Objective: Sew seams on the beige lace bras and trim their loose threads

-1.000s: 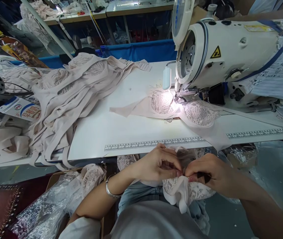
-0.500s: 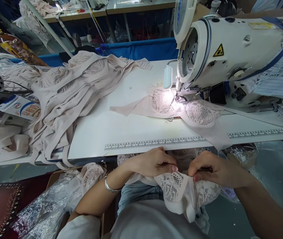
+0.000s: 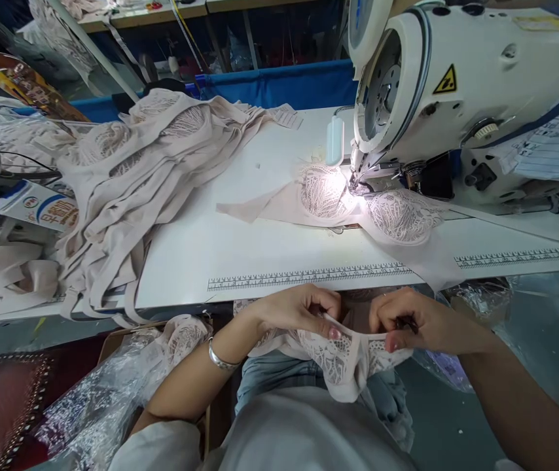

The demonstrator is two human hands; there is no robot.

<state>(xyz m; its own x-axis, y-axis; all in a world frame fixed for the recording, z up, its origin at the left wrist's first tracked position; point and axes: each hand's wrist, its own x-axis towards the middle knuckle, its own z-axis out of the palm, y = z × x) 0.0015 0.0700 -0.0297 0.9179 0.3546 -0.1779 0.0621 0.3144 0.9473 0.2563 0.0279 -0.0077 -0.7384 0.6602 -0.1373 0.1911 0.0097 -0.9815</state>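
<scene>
My left hand (image 3: pixel 299 311) and my right hand (image 3: pixel 410 322) are both closed on the top edge of a beige lace bra piece (image 3: pixel 343 356), held over my lap just below the table's front edge. The edge is stretched flat between the two pinches. A silver bangle sits on my left wrist. Another lace bra (image 3: pixel 353 206) lies on the white sewing table (image 3: pixel 240 242), with its middle under the needle of the white sewing machine (image 3: pixel 456 85), lit by the machine's lamp.
A pile of beige bras and straps (image 3: pixel 132 170) covers the table's left side. Printed rulers (image 3: pixel 304 277) run along the front edge. A box with plastic-wrapped lace pieces (image 3: pixel 127 386) sits at my lower left. Papers (image 3: pixel 554 144) hang by the machine.
My hands have drawn apart, pulling the lace piece's edge taut between them. The view has tipped slightly downward.
</scene>
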